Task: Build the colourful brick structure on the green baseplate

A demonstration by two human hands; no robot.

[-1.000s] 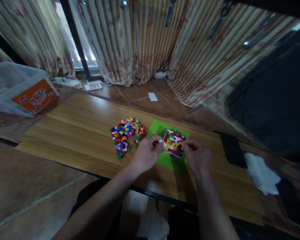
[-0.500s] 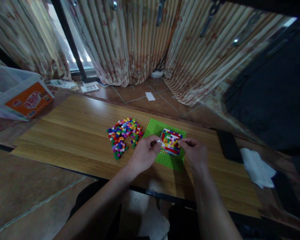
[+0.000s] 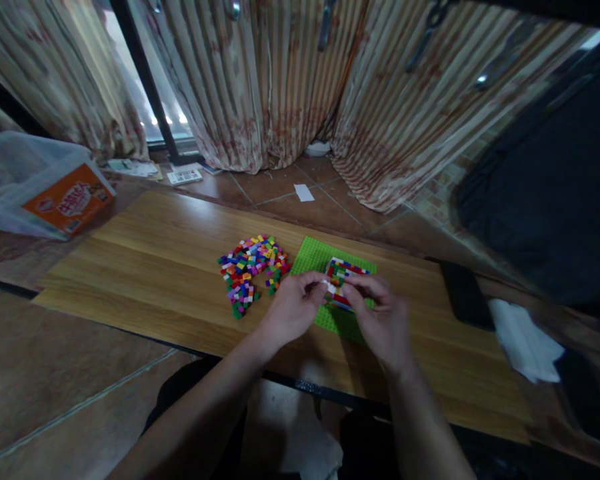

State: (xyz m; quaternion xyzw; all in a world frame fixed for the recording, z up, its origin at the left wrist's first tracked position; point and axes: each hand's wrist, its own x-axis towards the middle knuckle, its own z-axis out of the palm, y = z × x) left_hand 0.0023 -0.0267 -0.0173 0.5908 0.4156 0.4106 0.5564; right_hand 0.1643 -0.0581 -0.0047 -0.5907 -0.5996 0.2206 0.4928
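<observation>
Head: curled hands (image 3: 294, 305) (image 3: 384, 321) close together over baseplate (image 3: 310, 254)

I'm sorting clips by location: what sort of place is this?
Probably a room in a home: long patterned curtains, a tiled floor and colourful toy bricks on a wood-topped table suggest it.

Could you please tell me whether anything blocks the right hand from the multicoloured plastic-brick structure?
Nothing visible does: the right hand partly overlaps the multicoloured plastic-brick structure on the green studded plastic baseplate, though contact is unclear.
</observation>
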